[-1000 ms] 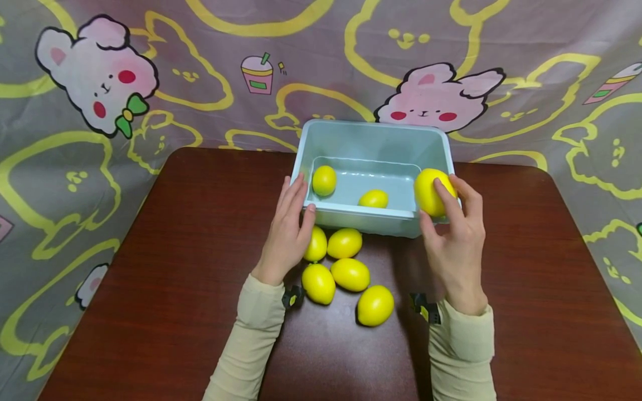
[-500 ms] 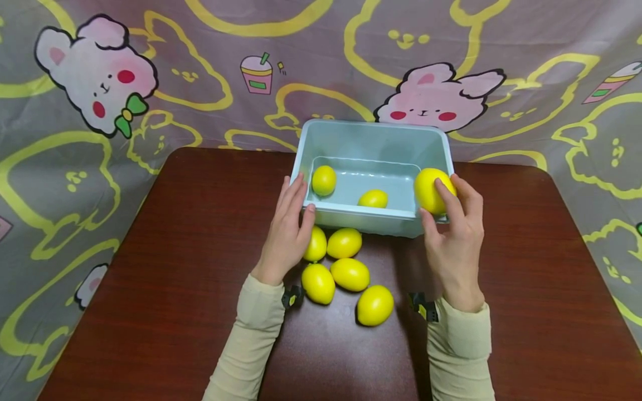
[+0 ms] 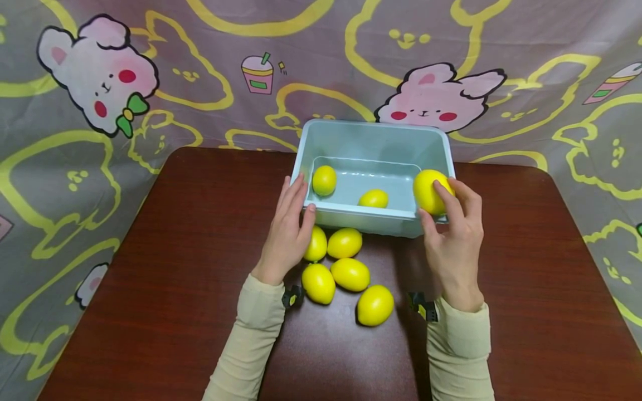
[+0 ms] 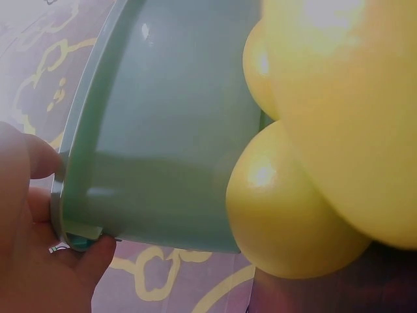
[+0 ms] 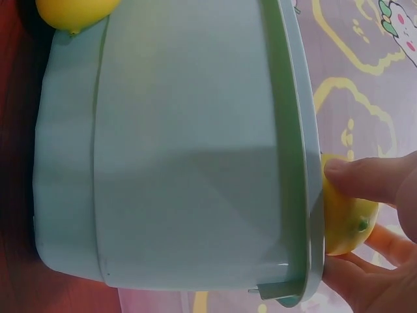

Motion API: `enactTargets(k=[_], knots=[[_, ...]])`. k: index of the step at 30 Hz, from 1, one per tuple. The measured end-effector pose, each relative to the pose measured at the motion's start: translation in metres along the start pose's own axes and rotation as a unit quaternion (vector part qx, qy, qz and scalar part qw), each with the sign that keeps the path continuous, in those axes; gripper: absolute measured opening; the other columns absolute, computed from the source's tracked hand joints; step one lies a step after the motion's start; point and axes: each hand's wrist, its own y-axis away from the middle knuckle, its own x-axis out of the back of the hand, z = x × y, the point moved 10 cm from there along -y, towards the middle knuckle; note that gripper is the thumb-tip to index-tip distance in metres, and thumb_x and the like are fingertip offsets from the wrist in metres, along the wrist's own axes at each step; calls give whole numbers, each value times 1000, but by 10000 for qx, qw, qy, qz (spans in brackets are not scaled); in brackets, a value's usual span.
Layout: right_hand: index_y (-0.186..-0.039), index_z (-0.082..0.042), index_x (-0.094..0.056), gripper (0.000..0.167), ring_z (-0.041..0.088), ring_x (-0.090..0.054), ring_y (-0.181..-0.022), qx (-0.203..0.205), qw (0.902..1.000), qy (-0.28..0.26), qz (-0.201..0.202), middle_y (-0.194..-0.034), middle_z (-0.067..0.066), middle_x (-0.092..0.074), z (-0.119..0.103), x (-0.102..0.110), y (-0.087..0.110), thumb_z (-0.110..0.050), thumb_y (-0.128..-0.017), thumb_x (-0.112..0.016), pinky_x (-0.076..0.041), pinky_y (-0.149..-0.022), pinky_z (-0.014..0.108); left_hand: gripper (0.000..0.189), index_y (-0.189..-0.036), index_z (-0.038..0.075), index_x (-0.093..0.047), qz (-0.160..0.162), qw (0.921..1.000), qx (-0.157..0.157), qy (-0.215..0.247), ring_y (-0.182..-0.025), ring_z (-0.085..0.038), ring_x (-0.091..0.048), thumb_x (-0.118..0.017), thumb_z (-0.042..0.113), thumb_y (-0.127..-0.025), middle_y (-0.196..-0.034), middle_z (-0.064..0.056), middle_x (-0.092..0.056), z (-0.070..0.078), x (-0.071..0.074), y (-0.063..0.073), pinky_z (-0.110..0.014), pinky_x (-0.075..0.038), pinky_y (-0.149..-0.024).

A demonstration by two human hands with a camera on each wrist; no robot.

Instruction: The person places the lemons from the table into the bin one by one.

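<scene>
My right hand (image 3: 453, 245) holds a yellow lemon (image 3: 430, 191) between thumb and fingers over the right front corner of a pale blue-green plastic bin (image 3: 366, 220). In the right wrist view this lemon (image 5: 345, 215) shows just past the rim. My left hand (image 3: 283, 236) rests on the bin's left front corner, fingers along the side rim and thumb at the front. Two lemons lie inside: one at the left (image 3: 324, 180), another by the front wall (image 3: 373, 198). Several more lemons (image 3: 350, 274) lie on the table before the bin, one partly behind the left hand.
The dark reddish-brown table (image 3: 200, 234) has rounded far corners. Behind it and at the sides hangs a grey-mauve cloth (image 3: 311, 61) printed with yellow outlines and bunnies. The bin stands near the table's far edge, close to the cloth. Lemons (image 4: 293, 202) crowd the left wrist view.
The right hand and its lemon have shifted very slightly to the left. The left hand, the bin and the other lemons stay where they were.
</scene>
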Motion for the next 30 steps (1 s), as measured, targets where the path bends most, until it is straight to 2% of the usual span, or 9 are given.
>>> enactTargets(k=[5,19,26,30], knots=[[-129,-6,-61,49,32,-53,-121,0,10000,27,16,-134,17,-51,-1,0,0,0,-82,-73,-45,-106,30,50,-147,0,-37,-4,10000,4,4,-151,-19,-12,-45,22,-102,-158,-8,-30,0,0,0,-41,-19,-122],[-128,-6,-61,49,32,-52,-121,-41,10000,54,-24,-136,15,-51,-2,0,0,0,-82,-73,-43,-104,24,49,-146,-1,-38,28,10000,-30,12,-151,-21,-14,-44,21,-102,-157,-8,-32,0,0,0,-42,-20,-121],[-127,-4,-62,47,33,-52,-122,56,10000,-1,52,-134,17,-52,-2,1,-1,1,-82,-72,-45,-106,39,50,-146,-1,-37,26,10000,-37,6,-151,-19,-13,-45,22,-102,-158,-8,-31,0,0,0,-41,-19,-122],[-125,-2,-62,44,34,-51,-122,143,9998,-33,124,-133,20,-53,-3,2,-1,2,-82,-70,-44,-103,43,50,-146,-1,-38,32,10000,-56,13,-151,-19,-13,-45,21,-102,-158,-8,-31,0,0,0,-41,-19,-122]])
